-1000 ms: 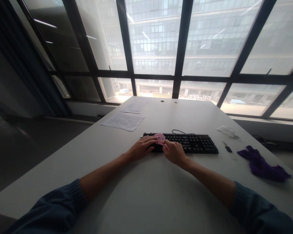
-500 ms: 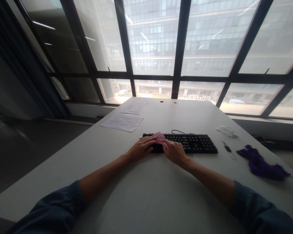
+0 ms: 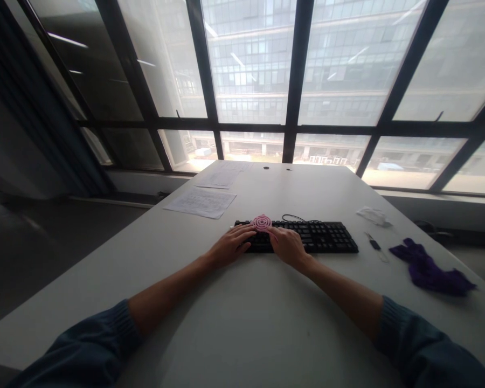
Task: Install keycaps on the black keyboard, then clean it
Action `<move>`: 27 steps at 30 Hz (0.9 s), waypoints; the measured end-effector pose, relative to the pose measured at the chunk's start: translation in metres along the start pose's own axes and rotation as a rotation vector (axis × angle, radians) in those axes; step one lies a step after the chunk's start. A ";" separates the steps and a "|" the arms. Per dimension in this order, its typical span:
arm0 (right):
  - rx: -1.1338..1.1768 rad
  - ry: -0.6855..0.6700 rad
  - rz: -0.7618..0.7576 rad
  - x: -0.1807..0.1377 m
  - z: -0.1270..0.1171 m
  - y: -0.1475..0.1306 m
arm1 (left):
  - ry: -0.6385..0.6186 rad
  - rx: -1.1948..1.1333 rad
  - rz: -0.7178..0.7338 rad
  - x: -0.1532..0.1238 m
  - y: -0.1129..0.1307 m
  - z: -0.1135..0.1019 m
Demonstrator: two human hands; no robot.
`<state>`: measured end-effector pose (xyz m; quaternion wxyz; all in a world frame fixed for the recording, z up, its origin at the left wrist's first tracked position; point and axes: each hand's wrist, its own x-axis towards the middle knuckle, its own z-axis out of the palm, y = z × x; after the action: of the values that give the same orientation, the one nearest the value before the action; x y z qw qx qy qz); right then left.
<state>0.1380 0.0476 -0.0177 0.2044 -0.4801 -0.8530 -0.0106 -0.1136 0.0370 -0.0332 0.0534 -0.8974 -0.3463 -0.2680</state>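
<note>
A black keyboard [image 3: 327,237] lies across the white table in front of me. Above its left part is a pink ringed disc [image 3: 262,222], with pale concentric circles and a small nub on top. My right hand [image 3: 286,245] is closed at the disc's lower right edge, its fingers curled round what seems to be its short handle, mostly hidden. My left hand [image 3: 232,245] rests on the keyboard's left end, fingers stretched out, the tips reaching the disc's left edge.
Printed papers [image 3: 202,202] lie at the table's left. To the keyboard's right are a crumpled white tissue or wrapper [image 3: 374,216], a small dark-handled tool [image 3: 375,244] and a purple cloth [image 3: 432,269]. A black cable [image 3: 293,217] runs behind the keyboard. Large windows stand beyond.
The pink disc has shifted slightly upward relative to my fingers, and less of its handle shows below my right hand. My left fingers cover less of it. The camera view has moved slightly.
</note>
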 end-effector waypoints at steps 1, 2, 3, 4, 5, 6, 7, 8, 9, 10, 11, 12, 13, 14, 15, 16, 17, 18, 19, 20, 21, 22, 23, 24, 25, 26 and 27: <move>-0.001 -0.002 -0.005 0.001 0.000 0.001 | -0.004 0.003 -0.005 0.000 -0.001 0.001; -0.004 -0.002 -0.005 0.002 0.000 0.001 | -0.008 0.004 -0.008 -0.001 -0.002 0.001; -0.009 0.000 -0.004 0.003 0.000 0.001 | -0.010 0.003 -0.011 -0.001 -0.003 0.002; -0.015 0.004 0.001 0.003 0.000 0.000 | -0.010 0.002 -0.012 -0.002 -0.003 0.003; -0.021 0.008 0.007 0.003 -0.001 0.000 | -0.009 0.000 -0.011 -0.002 -0.004 0.003; -0.029 0.011 0.015 0.002 -0.002 -0.001 | -0.009 -0.002 -0.010 -0.002 -0.004 0.003; -0.038 0.013 0.025 0.002 -0.002 -0.002 | -0.007 -0.004 -0.008 -0.002 -0.004 0.004; -0.046 0.016 0.036 0.001 -0.003 -0.003 | -0.005 -0.006 -0.007 -0.002 -0.004 0.004; -0.052 0.021 0.045 0.001 -0.004 -0.004 | -0.007 -0.006 -0.007 -0.002 -0.004 0.004; -0.055 0.025 0.053 0.001 -0.005 -0.004 | -0.009 -0.004 -0.009 -0.002 -0.004 0.004; -0.055 0.028 0.057 0.000 -0.005 -0.005 | -0.012 -0.002 -0.011 -0.002 -0.004 0.003; -0.051 0.028 0.057 0.000 -0.006 -0.006 | -0.015 0.000 -0.014 -0.002 -0.004 0.003; -0.045 0.023 0.055 0.000 -0.007 -0.006 | -0.017 0.001 -0.016 -0.002 -0.003 0.003; -0.041 0.014 0.054 0.001 -0.007 -0.006 | -0.017 0.001 -0.017 -0.002 -0.003 0.002; -0.038 0.000 0.052 0.001 -0.008 -0.006 | -0.016 -0.001 -0.017 -0.002 -0.002 0.002; -0.037 -0.013 0.053 0.001 -0.008 -0.006 | -0.014 -0.005 -0.015 -0.002 -0.002 0.001; -0.037 -0.023 0.058 0.002 -0.009 -0.006 | -0.011 -0.009 -0.012 -0.002 -0.002 0.001; -0.036 -0.030 0.062 0.002 -0.009 -0.007 | -0.008 -0.013 -0.009 -0.002 -0.002 0.001; -0.034 -0.033 0.064 0.002 -0.009 -0.007 | -0.006 -0.015 -0.007 -0.002 -0.002 0.001; -0.031 -0.034 0.063 0.002 -0.009 -0.007 | -0.006 -0.017 -0.007 -0.002 -0.002 0.002; -0.029 -0.033 0.061 0.002 -0.009 -0.007 | -0.008 -0.017 -0.008 -0.002 -0.002 0.002; -0.027 -0.033 0.059 0.002 -0.009 -0.007 | -0.010 -0.016 -0.012 -0.002 -0.002 0.003; -0.027 -0.033 0.055 0.001 -0.008 -0.007 | -0.012 -0.014 -0.017 -0.003 -0.002 0.003; -0.027 -0.032 0.050 0.001 -0.008 -0.008 | -0.012 -0.013 -0.022 -0.003 -0.002 0.003; -0.027 -0.029 0.046 0.000 -0.007 -0.008 | -0.010 -0.013 -0.027 -0.003 -0.002 0.003; -0.026 -0.024 0.041 -0.001 -0.006 -0.008 | -0.009 -0.014 -0.033 -0.002 -0.001 0.002; -0.024 -0.017 0.036 -0.001 -0.005 -0.009 | -0.013 -0.015 -0.040 -0.002 -0.001 0.000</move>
<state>0.1332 0.0407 -0.0117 0.1914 -0.4978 -0.8458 -0.0132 -0.1151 0.0366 -0.0342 0.0390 -0.8924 -0.3625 -0.2657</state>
